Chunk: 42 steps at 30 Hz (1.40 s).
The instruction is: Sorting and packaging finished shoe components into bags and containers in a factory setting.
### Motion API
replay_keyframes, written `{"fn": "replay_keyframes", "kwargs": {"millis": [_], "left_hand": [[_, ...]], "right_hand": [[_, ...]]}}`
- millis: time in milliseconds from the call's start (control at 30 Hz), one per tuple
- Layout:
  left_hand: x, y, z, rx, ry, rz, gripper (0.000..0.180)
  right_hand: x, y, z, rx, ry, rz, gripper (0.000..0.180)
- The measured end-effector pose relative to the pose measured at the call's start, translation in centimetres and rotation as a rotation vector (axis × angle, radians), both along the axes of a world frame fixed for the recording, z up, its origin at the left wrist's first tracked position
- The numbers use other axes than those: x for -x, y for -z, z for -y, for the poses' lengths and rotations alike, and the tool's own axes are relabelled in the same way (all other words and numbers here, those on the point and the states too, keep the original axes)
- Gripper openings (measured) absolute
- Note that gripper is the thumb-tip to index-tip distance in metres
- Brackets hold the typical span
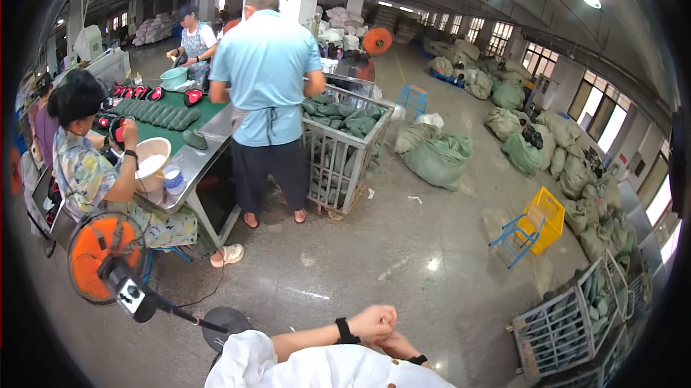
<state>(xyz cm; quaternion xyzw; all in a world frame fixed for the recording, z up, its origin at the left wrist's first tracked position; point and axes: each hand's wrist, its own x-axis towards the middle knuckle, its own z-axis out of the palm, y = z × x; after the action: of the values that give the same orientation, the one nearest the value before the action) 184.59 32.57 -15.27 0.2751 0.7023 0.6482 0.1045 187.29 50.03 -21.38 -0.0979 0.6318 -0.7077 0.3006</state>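
Observation:
My left hand (373, 323) is in front of my body at the lower edge, its fingers curled closed, with a black band on the wrist. Whatever it may hold is hidden. Close against it, my right hand (398, 345) is partly covered by the left, and its fingers do not show. A black band circles that wrist as well. A white garment with brown buttons covers my body just below. Nearest to my left arm is the round black base (224, 325) of an orange standing fan (104, 255).
Three people work around a green-topped table (155, 131) with rows of dark green shoe-shaped pieces. A metal cage cart (345, 165) of similar pieces stands beside it. Sacks (439, 158), a blue stool (520, 235), a yellow crate (545, 219) and more cage carts (554, 330) are to the right.

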Motion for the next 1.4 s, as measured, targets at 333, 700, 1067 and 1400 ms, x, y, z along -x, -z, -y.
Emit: {"fn": "replay_keyframes", "kwargs": {"millis": [333, 700, 1067, 1400], "left_hand": [[32.0, 4.5, -3.7, 0.439, -0.390, -0.029, 0.032], [53.6, 1.9, -16.6, 0.509, 0.095, 0.179, 0.041], [77.6, 2.8, -13.1, -0.086, -0.006, 0.679, 0.022], [104.4, 4.2, -16.7, -0.956, 0.119, 1.094, 0.017]], "right_hand": [[24.1, -1.9, -16.6, -1.106, 0.222, -0.611, 0.021], [56.3, -4.4, -18.0, -0.747, -0.061, -0.788, 0.019], [88.0, 1.7, -19.4, -0.639, -0.027, -1.030, 0.019], [110.0, -2.2, -21.2, 0.053, -0.071, -0.003, 0.022]]}}
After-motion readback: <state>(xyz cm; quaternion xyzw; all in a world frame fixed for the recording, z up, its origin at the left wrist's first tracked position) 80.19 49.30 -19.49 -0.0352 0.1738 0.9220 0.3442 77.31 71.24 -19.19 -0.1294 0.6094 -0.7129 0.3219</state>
